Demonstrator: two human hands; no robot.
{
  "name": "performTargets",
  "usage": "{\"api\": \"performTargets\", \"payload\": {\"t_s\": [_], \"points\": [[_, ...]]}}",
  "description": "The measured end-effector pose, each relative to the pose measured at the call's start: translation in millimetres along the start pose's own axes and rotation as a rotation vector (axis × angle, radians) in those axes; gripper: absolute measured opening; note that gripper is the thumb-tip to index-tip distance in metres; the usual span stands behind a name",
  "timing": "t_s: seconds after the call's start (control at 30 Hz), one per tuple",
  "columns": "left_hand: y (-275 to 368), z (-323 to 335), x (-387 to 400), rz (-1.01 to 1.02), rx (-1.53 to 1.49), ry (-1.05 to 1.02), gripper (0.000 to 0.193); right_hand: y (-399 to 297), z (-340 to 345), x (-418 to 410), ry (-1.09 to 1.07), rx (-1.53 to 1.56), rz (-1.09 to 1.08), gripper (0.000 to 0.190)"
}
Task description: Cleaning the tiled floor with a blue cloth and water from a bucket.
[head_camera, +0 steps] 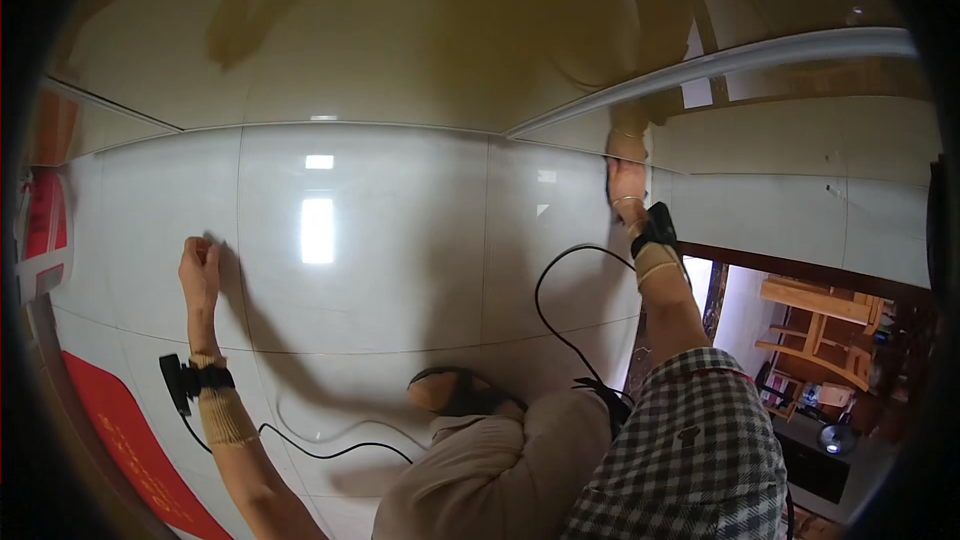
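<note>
My left hand (200, 259), its fingers curled, is above the glossy light floor tiles (367, 240) at the left; I cannot tell if anything is inside it. On the right, my right hand (627, 178) presses a dark, flat thing (611, 191), perhaps a cloth, near the lower edge of a glossy panel. That hand's fingertips are partly hidden. Both wrists carry a black strapped device with a black cable (541, 292). Ahead stands the glossy beige panelling (360, 82), with a metal trim (712, 67) running along its right part.
A red mat (127, 435) with lettering lies at the lower left, below a red and white package (46, 229). A doorway at the right shows a wooden chair (814, 322) and a small fan (836, 436). My sandalled foot (457, 391) rests on the tiles.
</note>
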State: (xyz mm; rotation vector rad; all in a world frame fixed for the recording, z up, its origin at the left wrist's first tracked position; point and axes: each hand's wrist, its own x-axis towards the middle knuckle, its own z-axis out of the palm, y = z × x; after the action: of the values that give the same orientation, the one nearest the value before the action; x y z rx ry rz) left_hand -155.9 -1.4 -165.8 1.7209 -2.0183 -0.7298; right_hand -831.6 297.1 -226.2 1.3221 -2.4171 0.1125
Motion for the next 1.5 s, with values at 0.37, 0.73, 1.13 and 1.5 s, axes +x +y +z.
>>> {"api": "performTargets", "payload": {"t_s": [0.37,0.73,1.13,1.5], "points": [[10.0,-12.8,-23.7,-0.14,-0.342,-0.029,0.015,-73.4,17.3,-20.4,0.068,0.05,0.367,0.05],[100.7,-9.7,-14.8,-0.16,-0.545,0.005,0.015,-472.5,-87.3,18.5,-0.114,0.696,-0.275,0.047],[58.4,-24.6,-21.0,-0.36,-0.434,0.28,0.028,-325.2,22.2,153.3,-0.052,0.966,-0.041,0.042],[22.1,-21.8,-42.7,-0.545,-0.474,0.392,0.013,-589.2,-19.3,57.3,-0.156,0.674,-0.536,0.052]]}}
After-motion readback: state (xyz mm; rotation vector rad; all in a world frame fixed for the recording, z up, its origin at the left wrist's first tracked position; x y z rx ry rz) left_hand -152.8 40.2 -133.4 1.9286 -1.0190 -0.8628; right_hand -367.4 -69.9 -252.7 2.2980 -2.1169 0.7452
